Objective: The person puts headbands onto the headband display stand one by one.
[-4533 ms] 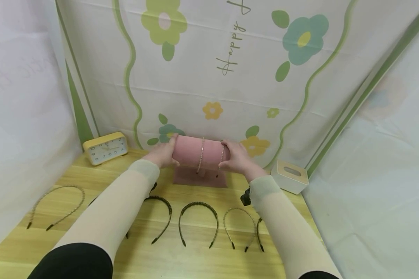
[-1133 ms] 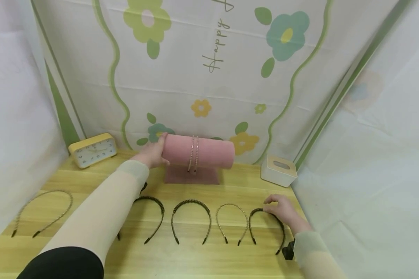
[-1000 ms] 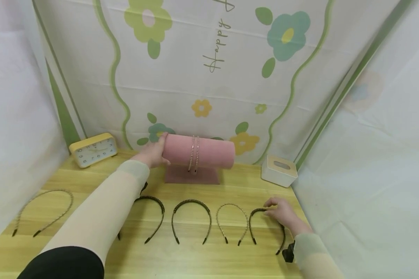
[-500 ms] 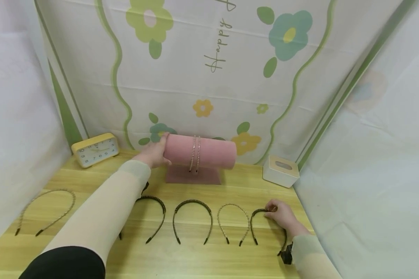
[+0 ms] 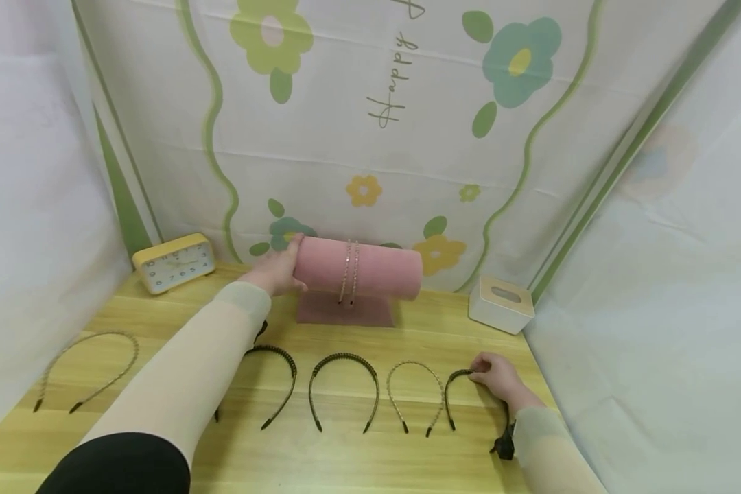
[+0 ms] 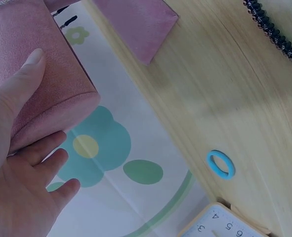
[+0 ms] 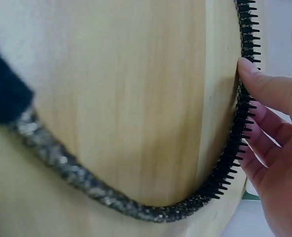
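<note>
My left hand (image 5: pixel 276 269) holds the left end of a pink velvet headband stand (image 5: pixel 383 269), a horizontal roll on a flat base. In the left wrist view the thumb lies along the roll and the fingers reach past its end. Two thin glittery headbands (image 5: pixel 344 271) hang side by side around the roll's middle. At the right of the table my right hand (image 5: pixel 499 377) pinches the top of a dark headband (image 5: pixel 449 398). The right wrist view shows this headband (image 7: pixel 234 133) with black comb teeth between thumb and fingers; the hand covers part of it in the head view.
On the table lie a pale headband (image 5: pixel 415 363), a dark headband (image 5: pixel 344 356), another dark one (image 5: pixel 284 357) partly behind my left arm, and a pale one (image 5: pixel 92 336) at far left. A yellow clock (image 5: pixel 174 263), a tissue box (image 5: pixel 501 304) and a blue ring (image 6: pixel 220 164) are also there.
The right hand left the stand's right end and took hold of the rightmost dark headband. The right-hand glittery headband now sits beside the other on the roll. The left hand stays on the stand.
</note>
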Tool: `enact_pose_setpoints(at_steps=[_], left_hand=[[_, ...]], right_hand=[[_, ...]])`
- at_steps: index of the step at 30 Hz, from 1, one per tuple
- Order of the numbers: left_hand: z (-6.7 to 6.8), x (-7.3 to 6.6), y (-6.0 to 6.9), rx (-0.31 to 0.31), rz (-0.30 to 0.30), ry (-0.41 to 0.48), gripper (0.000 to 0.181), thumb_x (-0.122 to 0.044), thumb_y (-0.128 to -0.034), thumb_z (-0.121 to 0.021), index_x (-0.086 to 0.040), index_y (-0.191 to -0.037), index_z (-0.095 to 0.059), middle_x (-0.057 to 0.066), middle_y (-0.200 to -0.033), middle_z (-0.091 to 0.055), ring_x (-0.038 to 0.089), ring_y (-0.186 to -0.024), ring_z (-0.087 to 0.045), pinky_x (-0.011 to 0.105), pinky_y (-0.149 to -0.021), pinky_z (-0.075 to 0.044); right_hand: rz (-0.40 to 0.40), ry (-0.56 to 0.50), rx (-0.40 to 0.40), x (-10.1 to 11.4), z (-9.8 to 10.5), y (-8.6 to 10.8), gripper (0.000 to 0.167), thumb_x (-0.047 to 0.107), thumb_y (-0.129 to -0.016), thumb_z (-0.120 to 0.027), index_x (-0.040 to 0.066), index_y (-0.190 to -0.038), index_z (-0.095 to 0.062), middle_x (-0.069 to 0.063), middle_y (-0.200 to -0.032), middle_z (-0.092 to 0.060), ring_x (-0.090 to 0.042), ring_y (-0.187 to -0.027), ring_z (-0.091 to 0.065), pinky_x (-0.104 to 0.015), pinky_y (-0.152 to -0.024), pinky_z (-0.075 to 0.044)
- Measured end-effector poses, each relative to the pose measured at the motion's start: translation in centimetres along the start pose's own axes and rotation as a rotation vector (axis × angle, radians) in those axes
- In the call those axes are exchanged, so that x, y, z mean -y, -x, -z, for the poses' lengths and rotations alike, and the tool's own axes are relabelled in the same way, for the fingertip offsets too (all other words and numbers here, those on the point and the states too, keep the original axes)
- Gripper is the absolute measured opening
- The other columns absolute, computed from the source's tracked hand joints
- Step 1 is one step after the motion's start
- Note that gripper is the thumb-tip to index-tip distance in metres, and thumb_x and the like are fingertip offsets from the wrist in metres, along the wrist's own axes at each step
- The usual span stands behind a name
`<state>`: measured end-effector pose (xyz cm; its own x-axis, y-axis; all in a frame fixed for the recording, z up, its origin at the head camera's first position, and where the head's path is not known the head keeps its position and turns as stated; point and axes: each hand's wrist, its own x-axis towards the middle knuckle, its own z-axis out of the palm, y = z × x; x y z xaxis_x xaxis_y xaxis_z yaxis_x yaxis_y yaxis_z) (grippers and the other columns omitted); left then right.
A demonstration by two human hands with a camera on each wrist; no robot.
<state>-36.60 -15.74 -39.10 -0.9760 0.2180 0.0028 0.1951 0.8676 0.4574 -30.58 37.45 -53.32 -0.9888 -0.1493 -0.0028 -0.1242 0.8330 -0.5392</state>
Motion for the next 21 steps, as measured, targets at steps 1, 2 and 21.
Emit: enact_pose_setpoints(at_steps=[1, 2, 21], left_hand=[[0.0, 0.0, 0.0, 0.0, -0.002, 0.002, 0.12, -0.028, -0.0806, -0.084, -0.009, -0.158, 0.006, 0.029, -0.118, -0.062, 0.046, -0.112, -0.057, 0.059, -0.104, -0.038], [0.0, 0.0, 0.0, -0.001, 0.0, 0.001, 0.12, -0.028, -0.0806, -0.084, -0.009, -0.158, 0.006, 0.029, -0.118, -0.062, 0.046, -0.112, -0.056, 0.059, -0.104, -0.038], [-0.2, 0.1, -0.2, 0.014, 0.014, 0.012, 0.121, -0.028, -0.0813, -0.084, -0.009, -0.158, 0.009, 0.03, -0.129, -0.056, 0.048, -0.121, -0.05, 0.061, -0.113, -0.019]], right_hand=[[-0.003, -0.006, 0.002, 0.0, 0.1, -0.1, 0.012, 0.006, -0.083, -0.079, 0.009, -0.089, -0.069, 0.001, -0.083, -0.063, -0.017, -0.078, -0.058, -0.038, -0.072, -0.049], [-0.004, -0.012, 0.006, 0.0, 0.2, -0.1, 0.012, 0.007, -0.083, -0.079, 0.009, -0.09, -0.069, 0.0, -0.083, -0.063, -0.017, -0.078, -0.057, -0.037, -0.071, -0.049], [0.017, 0.002, -0.021, 5.9, 6.8, -3.4, 0.012, 0.011, -0.092, -0.071, 0.004, -0.097, -0.063, -0.013, -0.094, -0.065, -0.03, -0.087, -0.063, -0.043, -0.069, -0.053]])
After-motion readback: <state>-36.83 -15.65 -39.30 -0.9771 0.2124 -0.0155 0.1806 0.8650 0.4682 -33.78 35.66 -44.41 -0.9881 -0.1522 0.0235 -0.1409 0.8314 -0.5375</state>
